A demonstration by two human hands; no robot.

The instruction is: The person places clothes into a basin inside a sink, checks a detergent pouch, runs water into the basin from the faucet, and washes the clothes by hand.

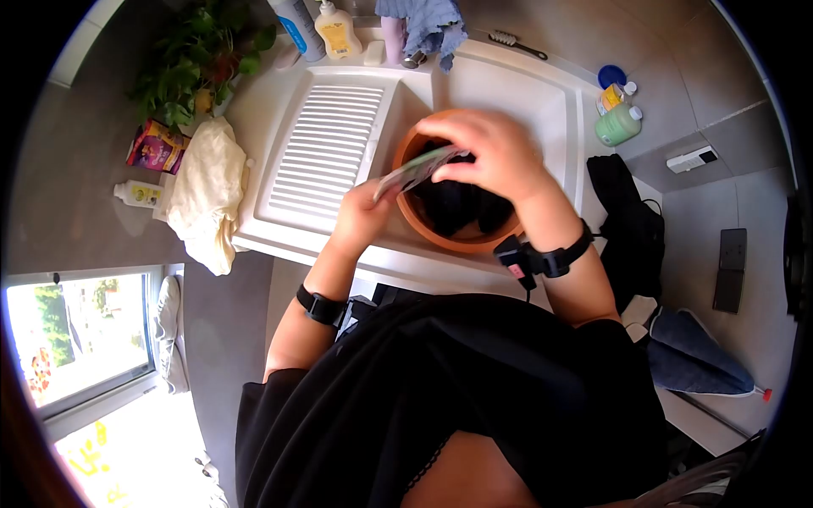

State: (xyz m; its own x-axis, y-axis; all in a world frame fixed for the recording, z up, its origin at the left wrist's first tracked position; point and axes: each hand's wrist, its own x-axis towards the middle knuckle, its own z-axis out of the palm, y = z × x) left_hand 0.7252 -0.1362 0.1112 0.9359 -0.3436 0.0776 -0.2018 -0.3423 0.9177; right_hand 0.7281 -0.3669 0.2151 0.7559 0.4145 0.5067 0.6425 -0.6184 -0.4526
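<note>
My left hand is closed on the lower left end of a thin, flat packet, greenish along one edge. The packet is tilted above an orange-brown basin. Dark, black cloth-like items lie inside the basin, partly hidden by my hands and the packet. My right hand hovers over the basin's far right side, fingers stretched out and apart from the thumb. The packet's other end reaches into the space between that thumb and the fingers; whether they touch it I cannot tell.
The basin stands in a white sink beside a ribbed washboard. A pump bottle, a blue cloth and a brush line the back. Cream cloth hangs at left; a green bottle stands right.
</note>
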